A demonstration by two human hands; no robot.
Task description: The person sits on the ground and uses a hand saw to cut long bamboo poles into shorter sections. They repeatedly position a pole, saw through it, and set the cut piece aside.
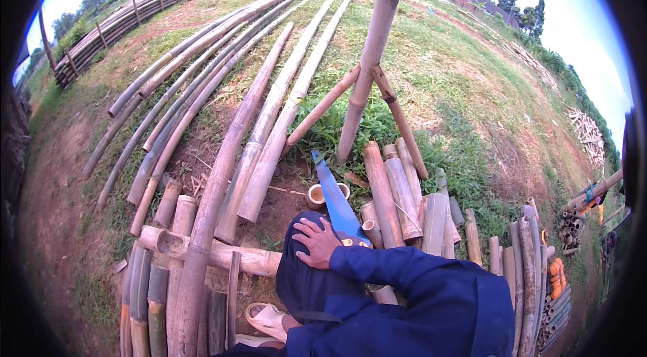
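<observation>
My right hand (314,242) lies flat on my raised knee (296,283), fingers spread and nothing in them. Just beyond the knee is a handsaw (335,199) with a blue blade; its handle end is partly covered by my right sleeve. Two short cut bamboo pieces (315,194) sit by the blade, their hollow ends showing. To the left of the knee, a long bamboo pole (232,145) rests across a thick horizontal bamboo (253,259). My left hand is out of sight.
More long bamboo poles (182,98) fan out across the ground ahead. An upright bamboo post (374,40) with slanted braces stands in front. Cut bamboo lengths (397,192) are gathered to the right. A sandalled foot (269,320) shows below my knee.
</observation>
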